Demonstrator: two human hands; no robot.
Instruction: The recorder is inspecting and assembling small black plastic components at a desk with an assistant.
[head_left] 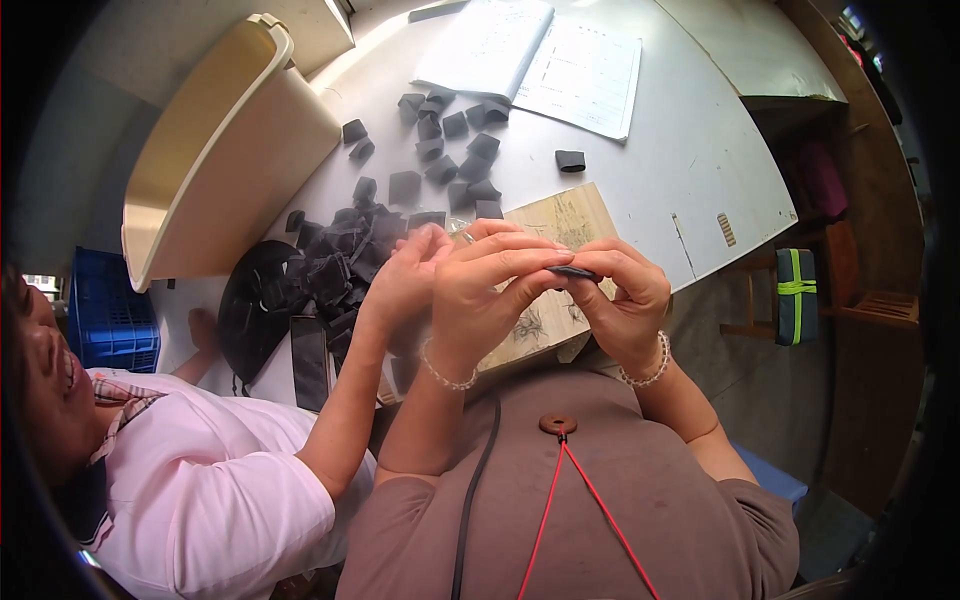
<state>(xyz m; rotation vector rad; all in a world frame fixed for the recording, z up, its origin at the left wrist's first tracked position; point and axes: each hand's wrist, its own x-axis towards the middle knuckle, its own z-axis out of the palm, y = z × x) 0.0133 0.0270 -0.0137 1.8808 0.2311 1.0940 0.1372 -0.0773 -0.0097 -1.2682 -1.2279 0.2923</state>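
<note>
My left hand [490,290] and my right hand [625,295] are raised together close to my chest. Both pinch one small black strap piece [573,272] between their fingertips. Behind them on the white table [690,150] lies a wooden board [570,225]. A pile of black strap pieces [345,255] sits to the left of my hands, with more scattered black pieces [450,150] farther back. A co-worker in a pink shirt at my left reaches a hand [405,275] to the pile, right beside my left hand.
A cream plastic bin [215,150] lies tipped at the table's back left. An open notebook [535,60] lies at the far edge. One lone black piece [570,160] rests near it. A blue crate [105,320] stands on the floor at left, a stool with a black and green bag [795,295] at right.
</note>
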